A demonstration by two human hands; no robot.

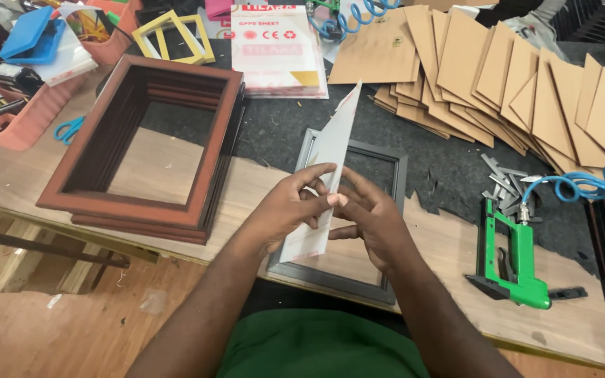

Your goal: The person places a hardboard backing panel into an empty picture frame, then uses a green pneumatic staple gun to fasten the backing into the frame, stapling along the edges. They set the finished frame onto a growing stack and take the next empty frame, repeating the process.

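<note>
Wooden tabletop (29, 175) below; both my left hand (290, 208) and right hand (370, 220) pinch the white sheet (330, 150) edge with fingers, peeling slowly above the grey frame (386, 210).

A wooden worktop (8, 178) spans the view, its near edge running from nine o'clock down toward five. A dark grey mat (449, 175) covers it toward twelve and two o'clock. Below, at seven o'clock, lies a brown wooden floor (43, 336) under even light.

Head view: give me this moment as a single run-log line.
left hand: holds sheet | right hand: holds sheet | sheet: upright on edge, over grey frame | stapler: lying at right
</note>
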